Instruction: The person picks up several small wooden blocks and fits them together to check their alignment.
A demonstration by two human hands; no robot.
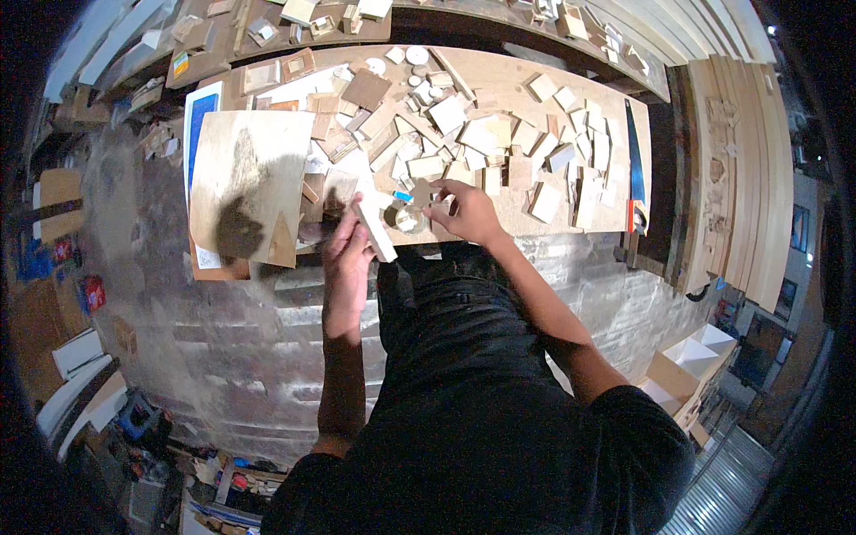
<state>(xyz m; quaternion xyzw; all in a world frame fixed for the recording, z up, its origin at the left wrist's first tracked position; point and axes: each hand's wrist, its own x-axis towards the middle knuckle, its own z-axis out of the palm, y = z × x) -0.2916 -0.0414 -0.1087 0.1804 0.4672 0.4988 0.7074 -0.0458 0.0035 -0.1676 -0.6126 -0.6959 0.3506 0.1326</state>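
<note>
A pale wooden block (376, 233) is gripped in my left hand (348, 251), held at a slant near the workbench's front edge. My right hand (468, 212) is over the bench with thumb and index finger spread. A small tan piece (421, 192) shows at its fingertips; whether they hold it cannot be made out. Just left of the right thumb stands a small round see-through container (410, 219). A small blue item (402, 196) lies behind that container. Beyond both hands, many wooden offcuts (428, 167) lie heaped on the plywood benchtop (508, 73).
At the left, a plywood sheet (254, 180) overhangs the bench's front edge. A handsaw (634, 170) lies along the right end. Long boards (742, 167) are stacked farther right. Shelving with more wood pieces (321, 25) runs behind. A compartmented box (692, 361) stands at lower right.
</note>
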